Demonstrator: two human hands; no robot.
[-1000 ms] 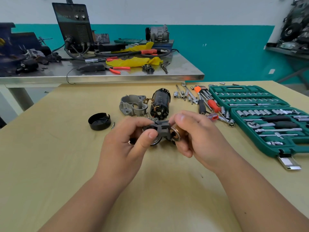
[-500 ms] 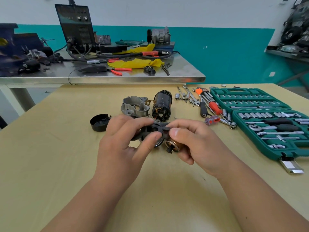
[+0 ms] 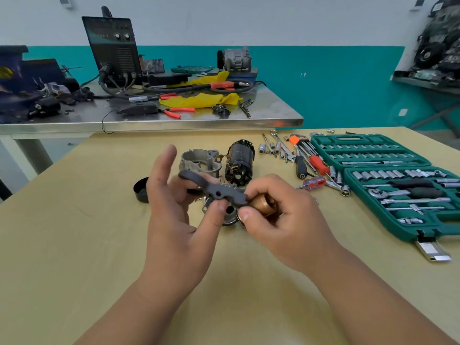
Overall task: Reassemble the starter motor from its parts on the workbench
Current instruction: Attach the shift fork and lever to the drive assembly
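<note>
Both hands work above the middle of the tabletop (image 3: 74, 245), nearer its far edge than the near one. The left hand (image 3: 179, 215) pinches a dark grey forked shift lever (image 3: 216, 189) between thumb and curled fingers, with the index finger standing straight up and free. The right hand (image 3: 281, 220) has its grip closed round a copper-coloured cylinder (image 3: 262, 205), thumb and fingers wrapped over it.

The lever's long axis runs from its curved fork at the upper left down to the right, where its end meets the open face of the cylinder. The two touch there, but whether they are hooked together cannot be told. The joint lies just off the right hand's thumb, so that hand looks the better placed to turn or press the cylinder while the left steadies the lever.

Directly under the joint shows a silver round part (image 3: 230, 215) with a dark hole; whether it is held or lies on the tabletop is hidden. Just beyond the hands stand the aluminium nose housing (image 3: 200, 161) and the dark motor body (image 3: 240, 160), side by side. A black cap (image 3: 140, 190) sits toward the left edge. A screwdriver (image 3: 315, 182) and the open socket set (image 3: 398, 183) lie toward the right edge, well clear of the joint.
</note>
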